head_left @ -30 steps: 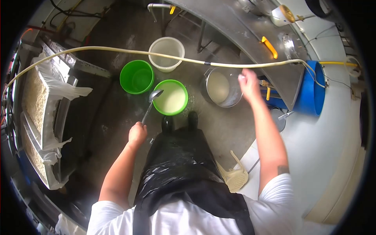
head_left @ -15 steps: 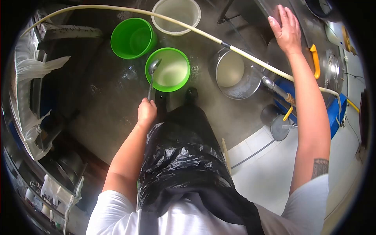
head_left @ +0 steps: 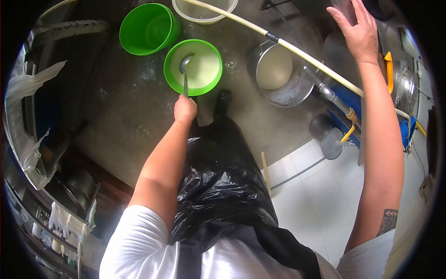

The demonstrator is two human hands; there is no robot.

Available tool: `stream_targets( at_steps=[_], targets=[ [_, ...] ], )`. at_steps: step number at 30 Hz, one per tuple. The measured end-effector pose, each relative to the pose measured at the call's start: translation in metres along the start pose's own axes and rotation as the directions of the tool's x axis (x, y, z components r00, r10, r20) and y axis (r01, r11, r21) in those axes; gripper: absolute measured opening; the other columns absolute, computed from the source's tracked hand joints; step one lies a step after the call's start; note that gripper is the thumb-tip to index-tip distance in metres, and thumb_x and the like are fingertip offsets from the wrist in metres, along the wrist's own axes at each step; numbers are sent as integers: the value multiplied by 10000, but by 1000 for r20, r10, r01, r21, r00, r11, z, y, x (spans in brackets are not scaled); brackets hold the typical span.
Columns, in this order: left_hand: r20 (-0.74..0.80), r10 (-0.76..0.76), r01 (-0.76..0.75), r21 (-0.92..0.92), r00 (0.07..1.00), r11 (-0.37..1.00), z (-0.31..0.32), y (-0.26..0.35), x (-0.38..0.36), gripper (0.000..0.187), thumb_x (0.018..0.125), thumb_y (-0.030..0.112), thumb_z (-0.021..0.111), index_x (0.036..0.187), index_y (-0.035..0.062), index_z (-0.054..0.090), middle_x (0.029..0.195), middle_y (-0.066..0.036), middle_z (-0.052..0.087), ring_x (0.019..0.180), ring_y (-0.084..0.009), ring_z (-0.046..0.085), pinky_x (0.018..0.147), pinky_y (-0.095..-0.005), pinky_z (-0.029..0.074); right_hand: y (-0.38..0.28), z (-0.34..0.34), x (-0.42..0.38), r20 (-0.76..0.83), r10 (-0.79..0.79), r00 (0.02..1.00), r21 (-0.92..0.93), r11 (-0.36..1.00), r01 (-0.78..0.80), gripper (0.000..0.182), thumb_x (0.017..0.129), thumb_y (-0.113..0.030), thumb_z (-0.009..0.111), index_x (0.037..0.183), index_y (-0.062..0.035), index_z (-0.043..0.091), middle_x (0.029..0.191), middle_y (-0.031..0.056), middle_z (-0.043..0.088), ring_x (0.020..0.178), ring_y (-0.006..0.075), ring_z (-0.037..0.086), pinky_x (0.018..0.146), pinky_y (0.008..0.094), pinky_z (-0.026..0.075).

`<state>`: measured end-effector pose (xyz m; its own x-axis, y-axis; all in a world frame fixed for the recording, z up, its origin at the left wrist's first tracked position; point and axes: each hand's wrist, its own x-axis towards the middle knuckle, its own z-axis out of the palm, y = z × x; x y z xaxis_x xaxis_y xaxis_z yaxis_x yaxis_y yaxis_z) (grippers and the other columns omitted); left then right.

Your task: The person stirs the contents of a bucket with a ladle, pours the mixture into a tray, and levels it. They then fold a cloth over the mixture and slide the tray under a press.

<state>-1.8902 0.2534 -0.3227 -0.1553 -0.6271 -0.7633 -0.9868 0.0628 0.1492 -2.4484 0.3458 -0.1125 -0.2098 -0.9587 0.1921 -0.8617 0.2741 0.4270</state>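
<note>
A steel pot (head_left: 278, 74) sits at three o'clock from the green bucket (head_left: 193, 67) of milky liquid; the right hand (head_left: 357, 30) spreads open on the steel counter (head_left: 334, 51), the left hand (head_left: 185, 109) clenches the ladle (head_left: 185, 69) dipping into that bucket

Ladle (head_left: 185, 69) in bucket (head_left: 173, 82), pot (head_left: 290, 95) rightward

Two green buckets (head_left: 145, 29) (head_left: 193, 67), one white bucket (head_left: 204, 10), one steel pot (head_left: 278, 73), one ladle (head_left: 185, 69), one hose (head_left: 302, 56).
</note>
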Motion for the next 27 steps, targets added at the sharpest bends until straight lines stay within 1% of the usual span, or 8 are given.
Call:
stream_targets(
  at_steps=[4,8,12,14,17,21,23,27],
  targets=[
    [59,-38,42,-61,998,997,-5,-4,-11,378,987,274,554,1158,-47,657,1164,-325,694,1153,-474,652,1002,-520,519,1,1,-3,15,-33,999,-74,997,34,663,1068,-379,349,1648,-92,205,1706,117,224,1568,297,237,1289,459,193],
    [-24,-5,3,-73,1000,997,-19,-31,-32,374,996,283,575,1148,-47,660,1104,-332,702,1092,-493,667,964,-535,530,4,11,-17,61,-120,991,-257,957,132,653,1086,-327,304,1670,-82,147,1738,102,171,1597,279,196,1308,458,161],
    [-128,100,-104,-26,987,994,-33,-67,-54,363,1005,254,570,1226,-27,631,1033,-327,712,1017,-502,681,911,-549,544,-3,-10,4,-16,17,1000,3,1000,-16,679,1044,-400,386,1624,-82,238,1684,129,254,1548,307,263,1275,460,213],
    [-78,102,-101,15,992,995,-46,-79,-65,380,1011,229,563,1293,-23,593,1054,-316,709,1005,-490,687,891,-550,551,-7,-16,8,-40,57,998,77,996,-54,694,1023,-437,428,1601,-81,284,1657,143,295,1524,321,297,1259,462,239],
    [-134,176,-167,76,975,983,-61,-92,-80,410,1014,201,556,1363,-12,536,1110,-301,685,990,-484,684,856,-549,563,-11,-22,11,-64,103,993,154,984,-92,720,991,-492,490,1567,-81,352,1617,164,358,1488,342,347,1235,464,279],
    [-203,264,-255,71,943,964,-63,-107,-84,407,1010,200,561,1361,-6,534,1094,-297,689,972,-483,688,842,-548,564,-14,-26,13,-80,136,987,204,972,-118,760,949,-566,573,1520,-80,443,1563,192,440,1440,370,415,1202,467,331],
    [-97,162,-150,117,982,982,-66,-110,-81,389,1009,202,565,1341,2,538,1058,-288,696,946,-480,691,832,-552,565,-16,-27,14,-84,149,985,220,967,-128,782,928,-602,614,1497,-80,489,1536,206,482,1415,384,448,1186,468,357],
    [-27,151,-144,169,988,975,-77,-108,-76,365,1007,204,569,1311,5,542,1014,-275,704,928,-476,695,826,-554,565,-20,-31,17,-92,164,982,240,961,-138,817,897,-657,676,1463,-80,557,1496,227,544,1379,406,499,1162,470,396]
  ],
)
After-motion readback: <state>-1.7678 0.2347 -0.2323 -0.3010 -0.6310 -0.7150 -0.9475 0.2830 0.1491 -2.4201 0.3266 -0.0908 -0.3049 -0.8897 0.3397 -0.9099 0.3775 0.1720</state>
